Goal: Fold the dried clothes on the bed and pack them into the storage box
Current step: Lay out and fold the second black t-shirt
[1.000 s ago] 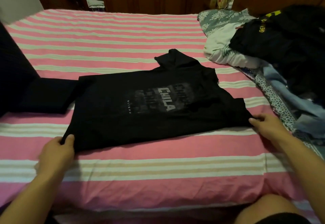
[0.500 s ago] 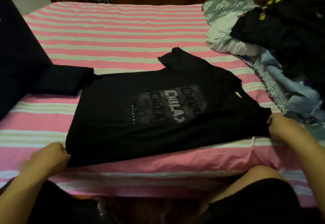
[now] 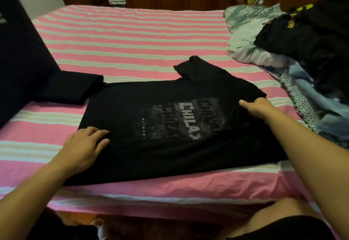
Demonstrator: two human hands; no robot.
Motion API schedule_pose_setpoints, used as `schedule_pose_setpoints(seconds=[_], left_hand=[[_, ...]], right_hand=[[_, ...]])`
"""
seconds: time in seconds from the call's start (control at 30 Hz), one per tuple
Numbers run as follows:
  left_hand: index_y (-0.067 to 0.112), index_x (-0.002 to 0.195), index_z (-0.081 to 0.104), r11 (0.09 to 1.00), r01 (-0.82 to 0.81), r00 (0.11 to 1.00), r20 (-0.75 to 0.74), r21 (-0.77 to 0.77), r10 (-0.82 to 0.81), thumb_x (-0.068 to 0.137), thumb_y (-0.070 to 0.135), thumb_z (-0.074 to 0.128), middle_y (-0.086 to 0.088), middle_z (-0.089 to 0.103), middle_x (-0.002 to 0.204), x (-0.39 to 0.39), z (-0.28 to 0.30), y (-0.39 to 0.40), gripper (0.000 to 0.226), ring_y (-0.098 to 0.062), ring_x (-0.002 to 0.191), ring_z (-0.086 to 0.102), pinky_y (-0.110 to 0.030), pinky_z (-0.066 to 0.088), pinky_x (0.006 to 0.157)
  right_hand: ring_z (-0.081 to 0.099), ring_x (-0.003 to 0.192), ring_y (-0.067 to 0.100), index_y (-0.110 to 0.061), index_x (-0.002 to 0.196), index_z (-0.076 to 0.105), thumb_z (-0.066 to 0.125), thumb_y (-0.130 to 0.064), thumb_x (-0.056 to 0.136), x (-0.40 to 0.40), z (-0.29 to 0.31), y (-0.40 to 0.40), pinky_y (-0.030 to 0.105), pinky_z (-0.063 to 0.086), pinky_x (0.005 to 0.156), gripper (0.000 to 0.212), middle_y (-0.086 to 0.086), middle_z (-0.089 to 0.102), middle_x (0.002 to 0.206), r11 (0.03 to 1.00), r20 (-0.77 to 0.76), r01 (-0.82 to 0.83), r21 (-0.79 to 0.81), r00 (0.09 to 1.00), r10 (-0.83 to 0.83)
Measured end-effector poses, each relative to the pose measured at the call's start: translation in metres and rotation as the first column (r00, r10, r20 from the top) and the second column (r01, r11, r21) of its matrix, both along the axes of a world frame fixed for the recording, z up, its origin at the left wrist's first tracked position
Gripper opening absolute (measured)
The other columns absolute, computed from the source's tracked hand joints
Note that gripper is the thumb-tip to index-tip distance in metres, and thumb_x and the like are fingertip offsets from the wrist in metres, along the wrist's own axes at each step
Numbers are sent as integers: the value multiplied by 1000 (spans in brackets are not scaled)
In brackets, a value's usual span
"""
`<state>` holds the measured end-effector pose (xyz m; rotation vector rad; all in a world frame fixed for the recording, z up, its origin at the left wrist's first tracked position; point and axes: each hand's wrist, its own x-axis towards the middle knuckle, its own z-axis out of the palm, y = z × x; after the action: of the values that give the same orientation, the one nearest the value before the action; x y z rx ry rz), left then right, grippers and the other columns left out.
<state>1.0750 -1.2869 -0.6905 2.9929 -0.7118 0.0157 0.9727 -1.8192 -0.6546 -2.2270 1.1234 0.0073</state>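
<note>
A black T-shirt [image 3: 143,151] with a grey printed front lies spread flat, print up, on the pink striped bed [image 3: 132,38]. My left hand [image 3: 85,147] rests flat on its left side, fingers straight on the cloth. My right hand [image 3: 258,107] lies on the shirt's right shoulder near the sleeve, fingers extended. One sleeve [image 3: 190,68] sticks out toward the far side. A dark storage box [image 3: 20,66] stands at the bed's left edge.
A folded dark garment [image 3: 69,87] lies beside the box, touching the shirt's left corner. A heap of unfolded clothes [image 3: 302,51], black, white and blue, fills the right side of the bed. My knees are at the bed's near edge.
Both hands let go of the shirt's bottom corners and moved up onto it, the left onto the left side, the right onto the right shoulder. The shirt now lies flatter.
</note>
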Motion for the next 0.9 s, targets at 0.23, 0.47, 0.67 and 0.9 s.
schedule_pose_setpoints(seconds=[0.23,0.47,0.67,0.9], left_hand=[[39,81,46,996,46,996,-75,76,-40,97,49,56,16,48,82,26,4,7,21,-9,80,50,-34,37,77],[31,81,59,1000,-7,992,-127,-20,5,97,50,54,13,53,79,35,-4,15,25,-17,76,55,-40,45,73],[28,70,44,987,-88,996,18,132,86,100,55,37,9,44,74,28,-7,-11,41,-23,80,59,-39,35,73],[28,72,48,990,-102,995,-7,98,103,100,56,37,8,45,77,32,-18,-3,41,-25,86,61,-40,40,73]], right_hand=[[65,83,36,2,104,65,68,-27,87,51,-8,-10,40,53,77,33,26,68,107,999,-58,34,-35,998,-36],[60,109,42,5,128,57,67,-40,93,55,-4,-9,47,51,95,58,21,60,116,1000,-253,23,-8,967,-24],[71,98,31,-11,138,48,64,-30,96,23,10,4,41,60,78,49,23,64,122,691,339,-136,710,926,-167],[70,103,28,-15,123,61,46,5,101,-12,1,23,41,62,79,33,13,59,134,866,456,-266,423,888,50]])
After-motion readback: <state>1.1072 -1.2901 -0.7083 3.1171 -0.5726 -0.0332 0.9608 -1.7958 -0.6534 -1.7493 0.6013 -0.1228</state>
